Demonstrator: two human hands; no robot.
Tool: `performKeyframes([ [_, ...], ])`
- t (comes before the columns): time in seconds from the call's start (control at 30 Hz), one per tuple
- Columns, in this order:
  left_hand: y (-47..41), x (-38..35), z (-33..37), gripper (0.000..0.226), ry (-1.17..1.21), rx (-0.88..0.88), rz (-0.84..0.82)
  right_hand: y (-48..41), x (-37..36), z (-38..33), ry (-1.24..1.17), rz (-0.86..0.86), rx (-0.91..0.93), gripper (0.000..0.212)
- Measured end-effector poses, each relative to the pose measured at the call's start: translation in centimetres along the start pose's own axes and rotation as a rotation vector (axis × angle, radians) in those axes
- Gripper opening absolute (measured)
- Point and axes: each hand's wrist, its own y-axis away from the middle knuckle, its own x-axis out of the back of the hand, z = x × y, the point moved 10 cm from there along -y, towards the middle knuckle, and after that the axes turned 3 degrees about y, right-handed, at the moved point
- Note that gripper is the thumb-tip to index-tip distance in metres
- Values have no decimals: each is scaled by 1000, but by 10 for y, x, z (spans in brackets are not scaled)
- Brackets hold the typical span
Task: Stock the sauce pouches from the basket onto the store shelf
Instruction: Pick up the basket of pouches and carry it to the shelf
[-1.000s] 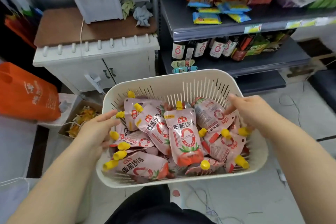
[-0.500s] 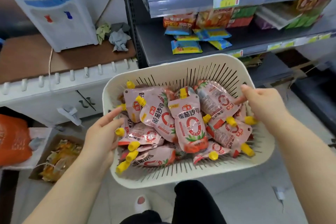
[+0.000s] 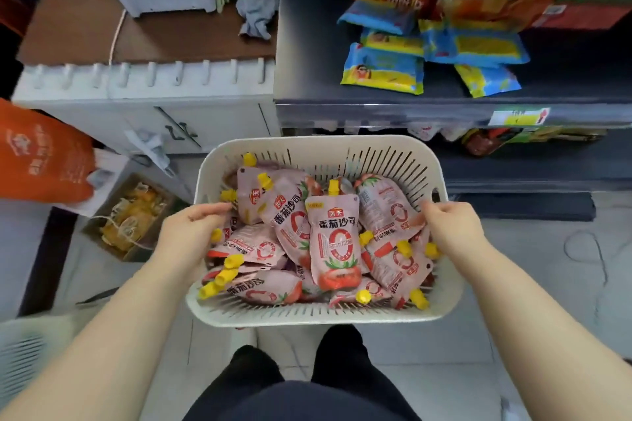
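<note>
Sauce pouches (image 3: 337, 243) fill the basket (image 3: 318, 316) I hold at waist height, just in front of my dark trousers (image 3: 301, 390). They lie heaped and overlapping, so I can't count them; only the top layer shows. They are soft pink spouted packs with yellow screw caps, printed with a red ring and tomatoes. The upright middle one reads 番茄沙司 under a small red logo I can't make out.

The basket is off-white plastic, rounded at the corners, with slotted walls. My left hand (image 3: 186, 243) grips its left rim, and the fingers (image 3: 210, 210) curl over the edge toward the pouches. My right hand (image 3: 451, 232) holds the right rim, and its fingers are bent inward against a pouch; whether they pinch it or merely touch it I cannot tell. Both forearms run out of frame at the bottom corners.

Beyond the basket stands the grey store shelf (image 3: 444, 96), its metal boards blurred. Blue-and-yellow snack packets (image 3: 383, 70) lie on the middle board; their print is unreadable. A yellow price tag (image 3: 518, 116) sits on that board's edge, figures smeared. The board below is mostly hidden behind the basket.

To the left are a white cabinet with a brown tabletop (image 3: 147, 34) and an orange bag (image 3: 41, 154), cut off by the frame.
</note>
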Motion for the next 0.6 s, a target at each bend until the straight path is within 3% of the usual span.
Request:
performKeyframes([
  [0.17, -1, 5, 1, 28, -289, -79, 124, -3, -3, 3, 61, 34, 98, 42],
  [0.27, 1, 7, 5, 35, -348, -69, 190, -8, -5, 0, 69, 23, 128, 41],
  [0.6, 1, 4, 9, 23, -539, -122, 198, -14, -10, 6, 26, 14, 156, 44],
])
